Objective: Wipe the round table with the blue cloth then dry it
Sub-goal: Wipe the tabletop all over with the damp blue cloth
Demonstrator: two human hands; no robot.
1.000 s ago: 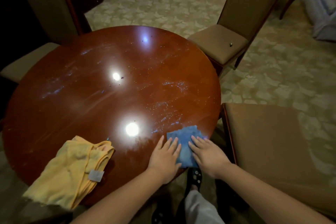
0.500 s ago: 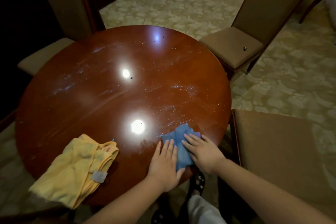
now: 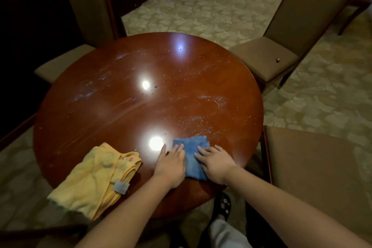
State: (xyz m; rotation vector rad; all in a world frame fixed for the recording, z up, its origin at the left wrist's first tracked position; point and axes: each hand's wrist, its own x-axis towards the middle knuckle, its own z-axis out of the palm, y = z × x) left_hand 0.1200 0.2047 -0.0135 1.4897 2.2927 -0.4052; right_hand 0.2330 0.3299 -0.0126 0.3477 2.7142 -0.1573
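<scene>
Blue cloth (image 3: 194, 156) lies flat on the near part of the round table (image 3: 100, 123), close to the edge in front of the person. Both hands press it down with the palms. The left hand (image 3: 171, 164) has its fingers stretched out, half on the cloth and half on the bare wood; the right hand (image 3: 216, 164) is spread flat on the right side of the cloth. Neither hand grips it.

White specks and smears cover much of the wood beyond the cloth, and small dark crumbs lie near the 2 bright lamp reflections, so I judge the wiping is at an early stage.

Some risks from here. Because the cloth is only pressed, not held, it may bunch up or slip from under the palms on this glossy top. A sweep to the left could hit the yellow cloth (image 3: 96, 179), which already hangs partly over the table edge, and push it to the floor. This cloth probably serves for drying, so wet smears touching it would spoil that step. Crumbs may also be pushed over the edge onto the chair (image 3: 314, 169) at the right.
</scene>
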